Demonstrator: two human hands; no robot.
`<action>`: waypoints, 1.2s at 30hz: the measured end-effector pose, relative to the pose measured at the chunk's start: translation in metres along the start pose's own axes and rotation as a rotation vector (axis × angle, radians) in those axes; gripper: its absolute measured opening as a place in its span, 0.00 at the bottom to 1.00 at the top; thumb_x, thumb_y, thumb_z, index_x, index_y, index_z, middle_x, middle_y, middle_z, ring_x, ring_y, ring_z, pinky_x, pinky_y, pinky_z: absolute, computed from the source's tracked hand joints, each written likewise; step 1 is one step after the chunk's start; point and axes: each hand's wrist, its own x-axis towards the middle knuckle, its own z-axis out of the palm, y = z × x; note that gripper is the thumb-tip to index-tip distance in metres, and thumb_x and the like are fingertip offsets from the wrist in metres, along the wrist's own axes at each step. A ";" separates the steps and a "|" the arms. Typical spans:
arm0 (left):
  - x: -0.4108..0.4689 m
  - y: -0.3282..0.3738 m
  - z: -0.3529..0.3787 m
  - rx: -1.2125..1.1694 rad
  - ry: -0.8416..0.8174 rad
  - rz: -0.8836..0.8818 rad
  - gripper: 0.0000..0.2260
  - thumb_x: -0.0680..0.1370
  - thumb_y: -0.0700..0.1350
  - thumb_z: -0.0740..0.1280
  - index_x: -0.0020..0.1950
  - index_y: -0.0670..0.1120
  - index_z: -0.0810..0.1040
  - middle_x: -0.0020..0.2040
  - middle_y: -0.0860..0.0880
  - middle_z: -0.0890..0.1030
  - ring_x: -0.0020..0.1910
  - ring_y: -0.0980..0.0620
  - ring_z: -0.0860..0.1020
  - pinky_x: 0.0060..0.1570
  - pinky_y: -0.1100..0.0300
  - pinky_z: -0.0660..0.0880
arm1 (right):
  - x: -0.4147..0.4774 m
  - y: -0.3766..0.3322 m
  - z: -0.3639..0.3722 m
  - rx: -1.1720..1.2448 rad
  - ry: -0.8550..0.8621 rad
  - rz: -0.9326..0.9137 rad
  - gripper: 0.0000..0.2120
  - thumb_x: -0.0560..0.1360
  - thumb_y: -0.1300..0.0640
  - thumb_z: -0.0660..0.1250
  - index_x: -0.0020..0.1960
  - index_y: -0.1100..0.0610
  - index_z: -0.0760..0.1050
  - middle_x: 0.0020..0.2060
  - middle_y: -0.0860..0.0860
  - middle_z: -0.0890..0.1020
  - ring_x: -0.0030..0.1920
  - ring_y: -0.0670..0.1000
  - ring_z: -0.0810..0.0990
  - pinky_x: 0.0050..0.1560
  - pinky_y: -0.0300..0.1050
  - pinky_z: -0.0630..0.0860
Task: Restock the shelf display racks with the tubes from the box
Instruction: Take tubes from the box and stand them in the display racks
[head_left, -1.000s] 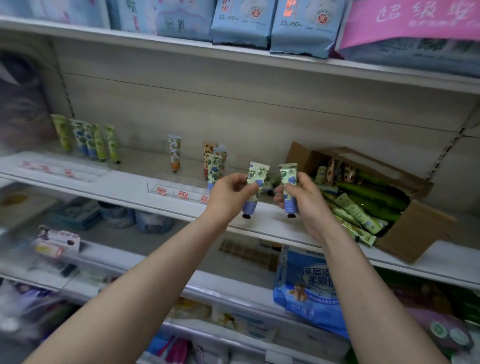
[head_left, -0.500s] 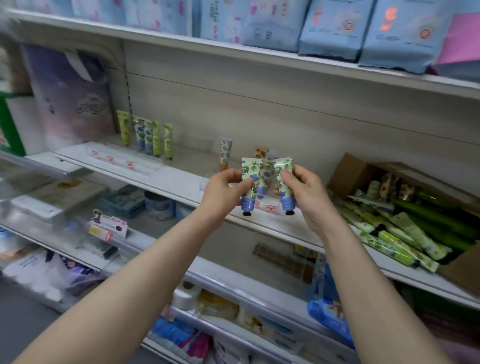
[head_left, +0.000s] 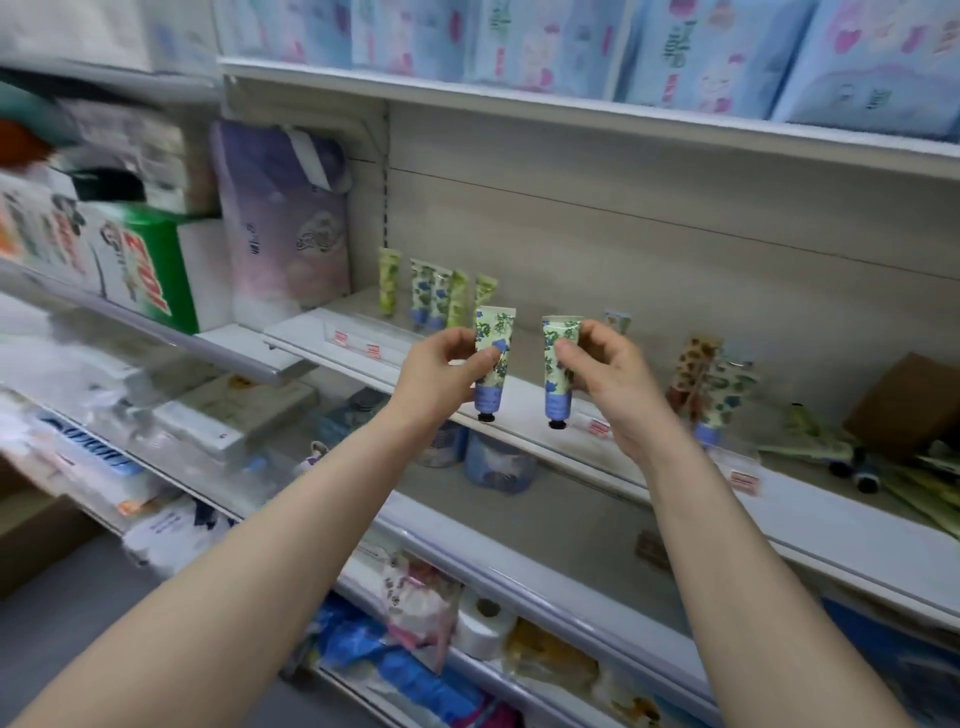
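Two at a time now: carrying a floral tube in the left hand and a twin tube in the right hand, caps down. Having swung left over the last second, leaving the cardboard box far off at the right edge of the view instead of just beside the right hand, and bringing the left-hand rack with its few standing tubes in close behind the knuckles. Spreading the pair apart too, after holding them almost touching half a second back.

Reading this as the carry nearing its end: probably heading for slots beside the matching blue-flowered tubes, with placement not yet begun and both tubes hanging in the air in front of the shelf edge.

Reaching with both forearms outstretched and converging toward the rack. Pinching each tube at mid-body, thumb in front and fingers curled behind, clamped on the tube rather than loose. Pressing the left thumb across the print; wrapping the right fingers round the far side. Keeping both tubes upright, crimped ends up.
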 end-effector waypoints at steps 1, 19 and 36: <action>0.004 -0.001 -0.013 0.005 0.011 0.001 0.01 0.77 0.43 0.69 0.47 0.45 0.79 0.44 0.47 0.79 0.43 0.50 0.78 0.48 0.49 0.81 | 0.005 0.001 0.012 0.000 -0.004 0.000 0.05 0.79 0.62 0.65 0.50 0.54 0.78 0.40 0.45 0.81 0.39 0.42 0.78 0.42 0.37 0.76; 0.101 -0.025 -0.126 0.076 0.164 0.023 0.13 0.73 0.47 0.73 0.55 0.43 0.79 0.44 0.48 0.79 0.43 0.53 0.76 0.50 0.55 0.76 | 0.103 0.007 0.104 -0.090 0.036 -0.051 0.04 0.77 0.60 0.69 0.51 0.57 0.80 0.47 0.55 0.84 0.45 0.49 0.80 0.55 0.53 0.78; 0.183 -0.035 -0.142 0.181 0.031 0.032 0.15 0.75 0.46 0.72 0.58 0.42 0.77 0.49 0.43 0.82 0.47 0.47 0.81 0.51 0.44 0.80 | 0.166 0.017 0.118 -0.235 0.121 -0.093 0.10 0.70 0.63 0.75 0.47 0.50 0.80 0.39 0.50 0.84 0.40 0.48 0.83 0.47 0.45 0.80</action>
